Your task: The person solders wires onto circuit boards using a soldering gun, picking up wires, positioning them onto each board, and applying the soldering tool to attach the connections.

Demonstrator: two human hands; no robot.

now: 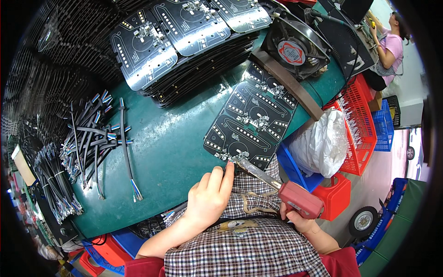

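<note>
Black circuit panel lies beyond left hand, grip unclear, and right hand, clamped on red soldering gun

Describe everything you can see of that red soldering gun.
The soldering gun has a chunky, dull-red body, seemingly plastic, and a long, slim, metallic-looking barrel with brownish patches. The right grip holds it from below, partly hiding the body's underside. The barrel slants up and left to the near edge of the black circuit board panel, its tip close to the left grip. Whether the tip touches the panel is unclear.
</note>
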